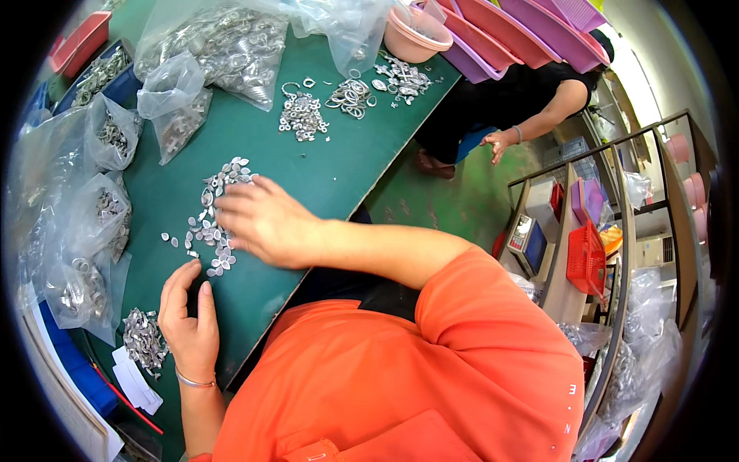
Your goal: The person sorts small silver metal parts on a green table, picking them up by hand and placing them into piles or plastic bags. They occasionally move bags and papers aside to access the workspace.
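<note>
My right hand (265,222) lies palm down over a loose pile of small silvery leaf-shaped metal pieces (223,179), its fingers stretched out and slightly blurred. What is under the palm is hidden. Nearer the table's near left side, my left hand (189,312) has its thumb and fingers apart, with nothing visible between them. A small metal piece (192,254) lies just beyond its fingertips. A heap of small silvery metal parts (145,339) sits beside the left hand, to its left.
Clear bags of metal parts (223,50) crowd the green table's (254,308) left and far sides. Farther off lie heaps of metal rings (352,96) and small links (302,117). A pink bowl (416,38) stands at the far edge. Another person's hand (502,142) shows beyond the table.
</note>
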A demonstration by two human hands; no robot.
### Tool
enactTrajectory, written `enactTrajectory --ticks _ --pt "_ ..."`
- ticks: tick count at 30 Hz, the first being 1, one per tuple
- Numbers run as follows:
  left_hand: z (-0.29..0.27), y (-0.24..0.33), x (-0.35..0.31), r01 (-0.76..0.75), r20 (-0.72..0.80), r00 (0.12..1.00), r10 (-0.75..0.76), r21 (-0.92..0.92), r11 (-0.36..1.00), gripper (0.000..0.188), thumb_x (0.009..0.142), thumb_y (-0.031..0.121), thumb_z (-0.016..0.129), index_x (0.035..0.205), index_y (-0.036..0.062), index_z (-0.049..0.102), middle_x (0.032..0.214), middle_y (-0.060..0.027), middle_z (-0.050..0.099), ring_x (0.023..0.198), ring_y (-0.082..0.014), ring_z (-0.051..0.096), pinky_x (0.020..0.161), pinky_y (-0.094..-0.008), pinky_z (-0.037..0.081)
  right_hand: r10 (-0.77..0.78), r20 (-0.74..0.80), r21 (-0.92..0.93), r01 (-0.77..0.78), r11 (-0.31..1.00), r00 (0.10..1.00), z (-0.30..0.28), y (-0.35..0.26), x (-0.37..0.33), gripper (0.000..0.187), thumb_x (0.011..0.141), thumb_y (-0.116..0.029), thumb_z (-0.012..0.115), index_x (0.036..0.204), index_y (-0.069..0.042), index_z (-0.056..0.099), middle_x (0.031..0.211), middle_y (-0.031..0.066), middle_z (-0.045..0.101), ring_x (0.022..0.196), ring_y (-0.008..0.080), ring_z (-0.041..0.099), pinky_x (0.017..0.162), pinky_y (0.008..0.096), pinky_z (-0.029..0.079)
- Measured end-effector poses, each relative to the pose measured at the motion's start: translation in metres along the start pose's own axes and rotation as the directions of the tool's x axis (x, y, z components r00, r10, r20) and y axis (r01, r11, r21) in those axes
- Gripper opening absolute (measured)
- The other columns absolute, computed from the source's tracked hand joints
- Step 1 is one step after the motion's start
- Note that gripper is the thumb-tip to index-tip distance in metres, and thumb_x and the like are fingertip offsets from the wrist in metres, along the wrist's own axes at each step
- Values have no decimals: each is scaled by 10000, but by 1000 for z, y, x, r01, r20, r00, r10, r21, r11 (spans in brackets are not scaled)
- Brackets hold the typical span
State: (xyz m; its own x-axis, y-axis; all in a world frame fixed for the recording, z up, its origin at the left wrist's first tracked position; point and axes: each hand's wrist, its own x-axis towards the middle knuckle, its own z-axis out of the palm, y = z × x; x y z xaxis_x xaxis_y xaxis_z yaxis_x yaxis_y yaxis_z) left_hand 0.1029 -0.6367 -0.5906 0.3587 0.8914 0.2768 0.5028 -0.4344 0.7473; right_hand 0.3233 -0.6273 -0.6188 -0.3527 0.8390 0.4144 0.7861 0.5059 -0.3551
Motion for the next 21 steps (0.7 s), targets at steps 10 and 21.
enactTrajectory --ticks 10,21 --pt "-5 -2 3 -169 133 978 158 78 982 468 704 93 736 1146 26 600 1280 -157 547 1165 -337 523 982 -407 407 143 69 -33 -141 989 987 -18 -36 -20 407 844 -204 640 1210 -39 575 1354 141 493 1298 330 410 1045 566 292" --pt "0 -14 -1 -207 34 978 205 143 968 228 715 -6 696 940 11 657 1060 -122 637 995 -307 588 861 -379 473 55 -11 122 -54 991 998 -11 -28 -13 194 841 -118 638 1018 -42 660 1144 115 628 1123 309 550 969 469 395"
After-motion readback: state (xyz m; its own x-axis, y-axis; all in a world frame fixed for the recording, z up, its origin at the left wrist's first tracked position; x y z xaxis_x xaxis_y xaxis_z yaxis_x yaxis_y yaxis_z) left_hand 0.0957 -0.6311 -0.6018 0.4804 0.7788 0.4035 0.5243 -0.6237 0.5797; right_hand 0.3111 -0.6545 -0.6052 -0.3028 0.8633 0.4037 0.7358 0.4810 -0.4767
